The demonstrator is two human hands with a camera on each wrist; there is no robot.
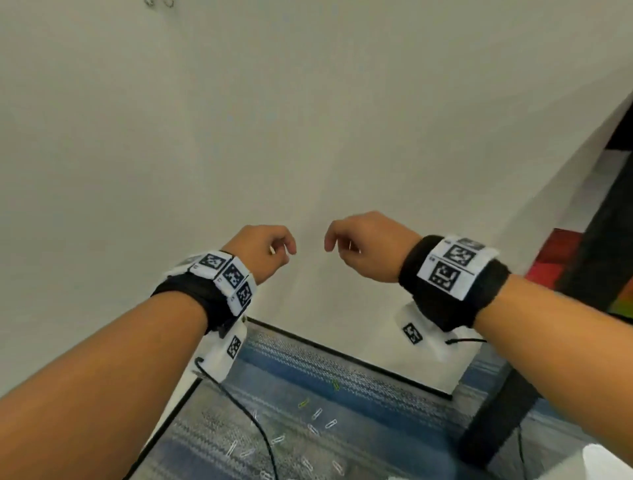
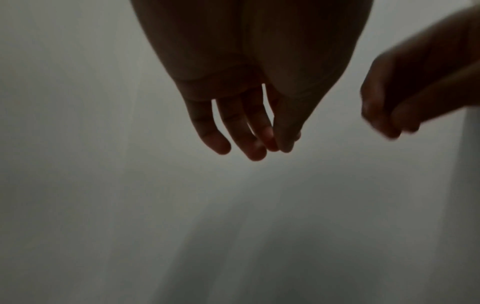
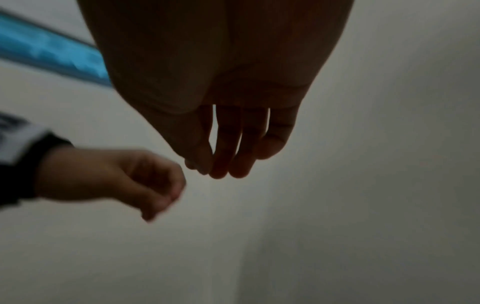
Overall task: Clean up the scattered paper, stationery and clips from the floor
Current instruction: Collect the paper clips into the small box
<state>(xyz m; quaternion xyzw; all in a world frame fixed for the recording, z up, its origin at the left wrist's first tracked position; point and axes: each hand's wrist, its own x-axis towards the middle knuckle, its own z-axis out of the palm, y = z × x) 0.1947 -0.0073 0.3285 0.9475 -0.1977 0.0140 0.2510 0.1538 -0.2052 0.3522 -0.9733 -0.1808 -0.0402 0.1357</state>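
Both my hands hover over a white tabletop (image 1: 308, 120). My left hand (image 1: 270, 250) hangs with loosely curled fingers, and its thumb lies close to the fingertips (image 2: 254, 152); I see nothing in it. My right hand (image 1: 356, 246) faces it a short gap away, its fingers (image 3: 221, 164) likewise relaxed and nothing visible in them. Below the table's near edge, several silver paper clips (image 1: 317, 413) and a green clip (image 1: 303, 402) lie scattered on the blue-grey carpet. Two small clips (image 1: 159, 2) sit at the tabletop's far edge.
The table's black-trimmed near edge (image 1: 342, 356) runs beneath my wrists. A black table leg (image 1: 500, 411) stands at the right, and a thin black cable (image 1: 253, 421) trails over the carpet. Something white (image 1: 609, 459) lies at the bottom right, with a colourful red and green object (image 1: 555, 260) beyond.
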